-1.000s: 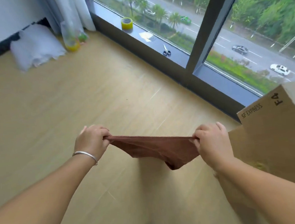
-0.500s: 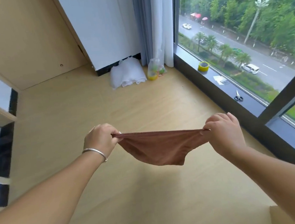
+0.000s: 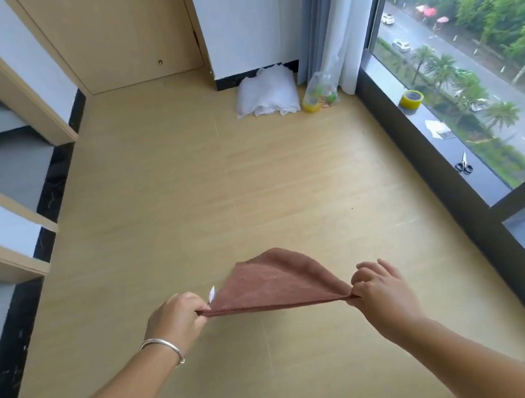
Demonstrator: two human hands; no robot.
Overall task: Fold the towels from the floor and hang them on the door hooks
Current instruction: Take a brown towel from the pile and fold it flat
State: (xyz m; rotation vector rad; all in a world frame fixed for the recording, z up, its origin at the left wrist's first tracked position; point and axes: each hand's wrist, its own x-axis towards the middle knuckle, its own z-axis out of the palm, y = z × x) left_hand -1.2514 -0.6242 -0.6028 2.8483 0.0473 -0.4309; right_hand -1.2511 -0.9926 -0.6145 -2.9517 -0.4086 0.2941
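1. The left hand [image 3: 175,320] pinched the left corner of the brown towel [image 3: 275,283].
2. The right hand [image 3: 382,293] pinched its right corner, the other fingers loose.
3. The towel was stretched in the air between both hands, above the near floor [image 3: 187,191].

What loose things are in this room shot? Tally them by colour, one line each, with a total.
Brown: 1, the towel pinched between the left hand and the right hand
White: 2, the crumpled white sheet on the floor and the paper scrap on the sill
Yellow: 1, the tape roll
Clear: 1, the plastic bag
Black-handled: 1, the scissors
Total: 6
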